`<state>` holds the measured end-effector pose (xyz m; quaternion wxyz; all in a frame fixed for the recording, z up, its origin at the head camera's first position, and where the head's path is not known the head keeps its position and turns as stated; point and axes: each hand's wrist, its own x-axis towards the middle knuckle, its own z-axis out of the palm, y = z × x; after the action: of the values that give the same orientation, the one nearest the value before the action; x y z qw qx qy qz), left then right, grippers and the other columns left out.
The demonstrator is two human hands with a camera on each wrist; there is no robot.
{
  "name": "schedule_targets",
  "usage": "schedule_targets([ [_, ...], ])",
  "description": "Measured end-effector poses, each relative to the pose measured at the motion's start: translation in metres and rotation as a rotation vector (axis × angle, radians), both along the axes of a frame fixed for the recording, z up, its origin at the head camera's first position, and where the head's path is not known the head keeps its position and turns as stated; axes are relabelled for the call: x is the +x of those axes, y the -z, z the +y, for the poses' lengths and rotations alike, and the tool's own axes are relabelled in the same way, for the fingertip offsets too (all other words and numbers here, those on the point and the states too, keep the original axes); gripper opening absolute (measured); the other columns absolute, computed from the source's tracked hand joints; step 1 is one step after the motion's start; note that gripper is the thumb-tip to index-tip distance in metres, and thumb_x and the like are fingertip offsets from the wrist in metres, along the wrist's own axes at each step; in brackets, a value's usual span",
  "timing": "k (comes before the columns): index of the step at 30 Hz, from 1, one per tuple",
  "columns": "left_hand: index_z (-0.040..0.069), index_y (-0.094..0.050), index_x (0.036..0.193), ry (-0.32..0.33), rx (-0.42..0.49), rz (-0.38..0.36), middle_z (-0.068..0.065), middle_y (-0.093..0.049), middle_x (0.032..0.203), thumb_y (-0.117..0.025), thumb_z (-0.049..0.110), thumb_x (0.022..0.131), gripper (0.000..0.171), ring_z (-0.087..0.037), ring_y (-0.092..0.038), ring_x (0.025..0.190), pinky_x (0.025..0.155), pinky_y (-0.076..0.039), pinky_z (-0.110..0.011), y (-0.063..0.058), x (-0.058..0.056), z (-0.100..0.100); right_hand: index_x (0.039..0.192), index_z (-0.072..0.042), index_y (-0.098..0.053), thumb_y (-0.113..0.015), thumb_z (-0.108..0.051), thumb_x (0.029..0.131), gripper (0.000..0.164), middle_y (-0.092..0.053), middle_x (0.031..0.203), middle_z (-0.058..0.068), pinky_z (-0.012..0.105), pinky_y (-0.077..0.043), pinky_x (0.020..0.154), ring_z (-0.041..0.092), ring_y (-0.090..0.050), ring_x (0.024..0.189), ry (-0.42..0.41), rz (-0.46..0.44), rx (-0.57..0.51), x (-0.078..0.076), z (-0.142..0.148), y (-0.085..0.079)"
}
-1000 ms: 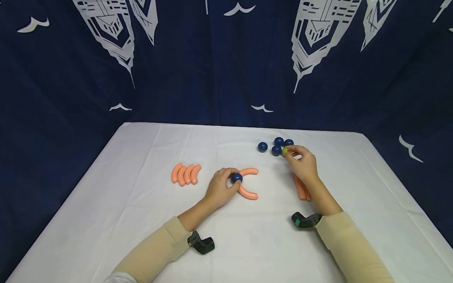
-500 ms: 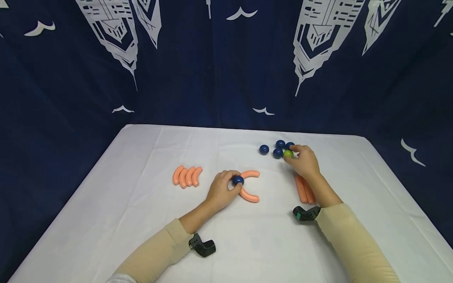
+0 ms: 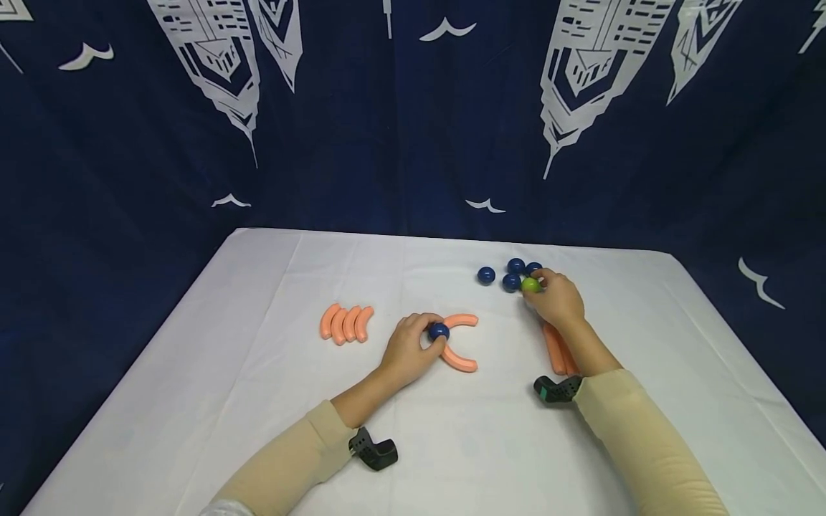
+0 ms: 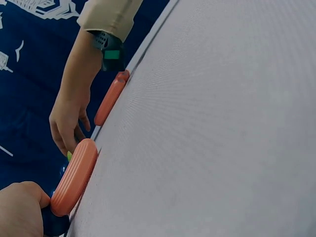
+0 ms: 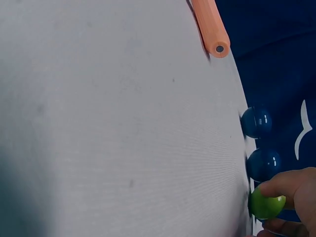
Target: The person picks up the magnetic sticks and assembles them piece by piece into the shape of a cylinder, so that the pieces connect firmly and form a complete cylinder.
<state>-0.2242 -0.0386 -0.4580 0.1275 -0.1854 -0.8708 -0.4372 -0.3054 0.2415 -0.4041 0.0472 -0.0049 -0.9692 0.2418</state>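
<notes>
My left hand [image 3: 413, 351] pinches a blue ball [image 3: 439, 331] between thumb and fingers near the middle of the white table. Two curved orange rods [image 3: 460, 360] spread rightward from that ball, seemingly joined to it; close up, one rod [image 4: 75, 177] shows ribbed sides. Farther back on the right, my right hand [image 3: 560, 299] holds a green ball [image 3: 531, 285] with thumb and fingers. In the right wrist view the green ball [image 5: 266, 203] rests at the tabletop, beside loose blue balls [image 5: 264, 164].
Several blue balls [image 3: 512, 283] cluster left of the right hand. Straight orange rods [image 3: 558, 351] lie below it, partly covered by the forearm. Several short curved rods [image 3: 345, 325] sit side by side on the left. A dark blue printed cloth [image 3: 387, 143] hangs behind the table [image 3: 271, 287].
The right hand's fingers have shifted slightly, and more of the green ball shows, a little to the right. The left hand stays on its blue ball. The head view has tilted slightly.
</notes>
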Motion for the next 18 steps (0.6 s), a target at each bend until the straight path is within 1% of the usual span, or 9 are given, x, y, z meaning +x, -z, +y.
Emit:
schedule_targets([
  [6, 0.009, -0.066, 0.114, 0.002, -0.001, 0.0, -0.007, -0.064, 0.11, -0.066, 0.018, 0.088, 0.028, -0.024, -0.056, 0.104, 0.092, -0.044, -0.04, 0.0, 0.0, 0.001, 0.132, 0.001, -0.051, -0.062, -0.023, 0.089, 0.05, -0.062, 0.106, 0.023, 0.049, -0.045, 0.077, 0.035, -0.056, 0.091, 0.013, -0.042, 0.014, 0.0, 0.003, 0.003],
  [10, 0.009, -0.065, 0.115, 0.004, -0.001, -0.007, -0.007, -0.064, 0.11, -0.065, 0.018, 0.088, 0.028, -0.025, -0.056, 0.103, 0.092, -0.044, -0.04, 0.0, 0.0, 0.001, 0.128, 0.002, -0.053, -0.063, -0.023, 0.088, 0.048, -0.062, 0.104, 0.022, 0.045, -0.044, 0.073, 0.034, -0.056, 0.087, 0.011, -0.037, -0.008, 0.003, 0.004, 0.003],
  [14, 0.009, -0.065, 0.115, 0.003, -0.011, -0.008, -0.007, -0.064, 0.111, -0.065, 0.018, 0.089, 0.028, -0.025, -0.056, 0.102, 0.091, -0.045, -0.04, 0.0, 0.0, 0.0, 0.125, 0.003, -0.054, -0.064, -0.025, 0.088, 0.047, -0.062, 0.102, 0.021, 0.041, -0.043, 0.071, 0.032, -0.055, 0.084, -0.001, -0.036, -0.03, 0.01, 0.003, 0.003],
  [18, 0.009, -0.065, 0.115, 0.007, -0.009, -0.006, -0.007, -0.064, 0.11, -0.065, 0.018, 0.088, 0.028, -0.025, -0.056, 0.102, 0.09, -0.045, -0.04, 0.0, 0.0, 0.0, 0.123, 0.002, -0.055, -0.066, -0.027, 0.087, 0.047, -0.063, 0.101, 0.02, 0.04, -0.042, 0.071, 0.031, -0.056, 0.083, -0.027, -0.016, -0.049, 0.021, 0.0, 0.004],
])
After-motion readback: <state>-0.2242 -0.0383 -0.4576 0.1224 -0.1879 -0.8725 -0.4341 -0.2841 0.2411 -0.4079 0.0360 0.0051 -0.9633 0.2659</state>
